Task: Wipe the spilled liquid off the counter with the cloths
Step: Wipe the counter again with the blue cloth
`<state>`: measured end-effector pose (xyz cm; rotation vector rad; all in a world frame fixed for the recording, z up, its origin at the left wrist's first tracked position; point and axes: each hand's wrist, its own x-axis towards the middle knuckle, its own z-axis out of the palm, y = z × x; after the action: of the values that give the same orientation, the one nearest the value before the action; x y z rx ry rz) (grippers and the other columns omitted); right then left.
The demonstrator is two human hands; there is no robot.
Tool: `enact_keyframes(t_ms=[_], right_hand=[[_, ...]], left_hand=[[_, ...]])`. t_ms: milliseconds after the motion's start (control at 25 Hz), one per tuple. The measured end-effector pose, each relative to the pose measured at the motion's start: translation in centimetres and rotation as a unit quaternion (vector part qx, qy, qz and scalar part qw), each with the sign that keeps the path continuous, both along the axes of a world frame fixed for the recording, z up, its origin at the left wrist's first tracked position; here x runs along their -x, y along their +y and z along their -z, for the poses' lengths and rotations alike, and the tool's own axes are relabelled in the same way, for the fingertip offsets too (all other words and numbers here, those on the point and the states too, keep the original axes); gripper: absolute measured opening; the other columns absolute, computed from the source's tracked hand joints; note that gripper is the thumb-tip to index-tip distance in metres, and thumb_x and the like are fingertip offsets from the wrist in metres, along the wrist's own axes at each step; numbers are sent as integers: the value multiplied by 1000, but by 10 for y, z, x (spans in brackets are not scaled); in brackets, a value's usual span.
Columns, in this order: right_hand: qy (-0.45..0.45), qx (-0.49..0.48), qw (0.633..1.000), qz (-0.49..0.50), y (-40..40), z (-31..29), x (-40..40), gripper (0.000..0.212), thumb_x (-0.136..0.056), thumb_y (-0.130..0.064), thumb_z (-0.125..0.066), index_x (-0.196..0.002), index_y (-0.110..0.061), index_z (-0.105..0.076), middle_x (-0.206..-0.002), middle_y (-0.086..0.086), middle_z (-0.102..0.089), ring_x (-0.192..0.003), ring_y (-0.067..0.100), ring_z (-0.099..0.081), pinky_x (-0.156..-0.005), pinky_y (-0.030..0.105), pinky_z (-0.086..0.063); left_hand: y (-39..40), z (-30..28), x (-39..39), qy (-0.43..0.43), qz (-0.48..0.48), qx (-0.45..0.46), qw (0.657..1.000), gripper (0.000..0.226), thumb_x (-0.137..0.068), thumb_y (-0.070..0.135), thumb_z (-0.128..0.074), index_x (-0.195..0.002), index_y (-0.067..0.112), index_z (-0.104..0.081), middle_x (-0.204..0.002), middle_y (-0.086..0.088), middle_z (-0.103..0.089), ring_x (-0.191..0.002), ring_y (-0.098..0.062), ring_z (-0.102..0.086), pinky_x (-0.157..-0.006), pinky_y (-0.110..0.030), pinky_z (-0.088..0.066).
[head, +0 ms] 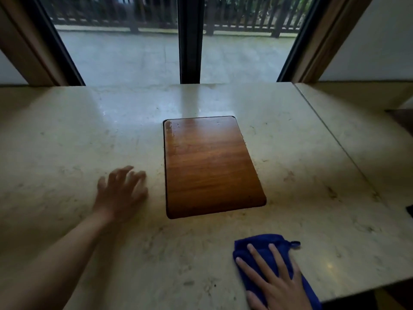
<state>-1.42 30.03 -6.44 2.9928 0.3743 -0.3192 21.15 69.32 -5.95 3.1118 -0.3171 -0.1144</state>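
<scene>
Right hand (276, 279) flat on blue cloth (262, 248), near counter (89, 130) edge.

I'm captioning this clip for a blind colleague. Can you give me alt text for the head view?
A person's right hand presses flat on a blue cloth at the near edge of a pale stone counter, while the left hand rests open on the bare stone. A wooden board sits between them, below a window.
</scene>
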Motion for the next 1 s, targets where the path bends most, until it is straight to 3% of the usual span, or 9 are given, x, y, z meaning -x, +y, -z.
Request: enact_keyframes(t_ms=[80, 160, 280, 360, 440, 600, 720, 880, 1000], right_hand=[[26, -5, 999, 39, 6, 0, -23, 87, -70, -70, -51, -150, -43, -29, -157, -2, -34, -146, 36, -18, -100, 70, -24], [19, -14, 997, 78, 14, 3, -60, 92, -70, -70, -50, -153, -36, -26, -158, 2, -32, -141, 39, -27, -101, 70, -22], [-17, -52, 991, 121, 27, 5, -139, 83, -83, -67, -38, -155, -30, -21, -161, 5, -23, -144, 35, -23, -107, 64, -18], [-36, -53, 988, 140, 32, 4, -193, 76, -88, -66, -30, -155, -33, -18, -163, 5, -18, -146, 35, -19, -108, 66, -20], [-45, -65, 985, 151, 39, 2, -252, 74, -89, -66, -26, -155, -34, -15, -163, 4, -16, -148, 34, -15, -109, 68, -20], [-44, -110, 971, 206, 52, 2, -412, 69, -92, -65, -18, -153, -42, 3, -165, -3, 2, -149, 28, 8, -113, 66, -1], [-57, -114, 965, 231, 56, 5, -521, 68, -92, -60, -20, -154, -39, -2, -165, -2, 1, -149, 30, 6, -113, 68, 0], [-57, -113, 957, 260, 84, 3, -627, 64, -94, -50, -15, -155, -32, -4, -165, 1, -3, -149, 33, 4, -111, 70, 0], [-41, -124, 957, 259, 120, 0, -669, 60, -97, -47, -13, -155, -33, -4, -165, -1, -3, -149, 33, 3, -112, 69, 1]], left_hand=[[19, -2, -25, 1, -18, 2, 1000, 68, -81, 65, -32, -136, 29, -46, -144, -9, -38, -129, -33, -36, -91, -73, -35], [34, 1, -49, -3, -72, 17, 997, 69, -81, 67, -26, -143, 39, -37, -154, -6, -30, -138, -32, -29, -99, -73, -24], [46, 15, -68, -9, -113, 43, 993, 66, -86, 69, -17, -149, 51, -16, -163, 2, -14, -148, -27, -13, -110, -67, -8], [46, 15, -65, -5, -101, 45, 994, 64, -88, 67, -17, -150, 51, -12, -163, 3, -12, -149, -25, -9, -112, -65, -5], [44, 15, -66, 12, -111, 41, 993, 63, -89, 65, -19, -150, 50, -14, -163, 4, -12, -149, -23, -8, -113, -64, -5], [44, 13, -69, 23, -127, 33, 991, 64, -88, 67, -21, -148, 45, -27, -162, 4, -19, -148, -26, -17, -112, -65, -11], [45, 13, -70, 23, -120, 33, 992, 69, -88, 71, -14, -145, 41, -36, -159, 0, -28, -143, -31, -28, -108, -66, -16], [42, 12, -73, 0, -114, 32, 993, 68, -79, 62, -40, -143, 40, -39, -156, -3, -35, -141, -32, -33, -108, -69, -19], [44, 13, -70, -3, -105, 32, 994, 72, -77, 59, -44, -146, 42, -34, -158, -1, -31, -144, -30, -28, -110, -69, -16]])
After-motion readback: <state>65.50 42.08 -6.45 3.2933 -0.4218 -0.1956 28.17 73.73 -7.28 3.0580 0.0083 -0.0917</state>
